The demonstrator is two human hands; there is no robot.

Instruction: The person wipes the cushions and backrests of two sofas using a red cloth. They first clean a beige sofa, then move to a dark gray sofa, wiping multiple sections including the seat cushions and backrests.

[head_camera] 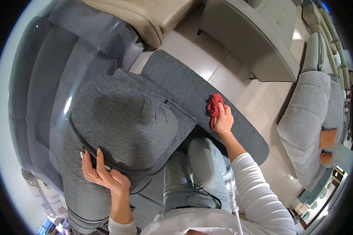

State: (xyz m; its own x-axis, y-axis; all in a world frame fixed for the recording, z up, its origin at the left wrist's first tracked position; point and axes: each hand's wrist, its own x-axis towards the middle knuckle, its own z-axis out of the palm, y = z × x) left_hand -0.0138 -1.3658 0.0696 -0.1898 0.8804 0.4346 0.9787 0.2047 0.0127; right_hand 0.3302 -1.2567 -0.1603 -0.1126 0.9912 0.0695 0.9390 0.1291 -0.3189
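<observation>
My right hand point(224, 121) holds a bunched red cloth point(215, 106) against the top of a long, dark grey upholstered panel point(185, 85) with rounded ends. My left hand point(107, 177) lies at the piped edge of a large dark grey fabric cushion point(123, 126). Its fingers are spread and bent, touching the upholstery without a clear grip. The cushion is creased near its right end, and its flat flap point(181, 116) reaches to the inner side of the panel. My jeans-clad legs point(198, 173) are between the cushion and the panel.
A grey sofa under clear plastic point(67, 61) stands along the left. Beige leather seating point(135, 11) is at the top, near a taupe sofa back point(247, 38). Tiled floor point(201, 63) shows beyond the panel. A light grey sofa point(304, 117) with orange cushions point(328, 138) stands right.
</observation>
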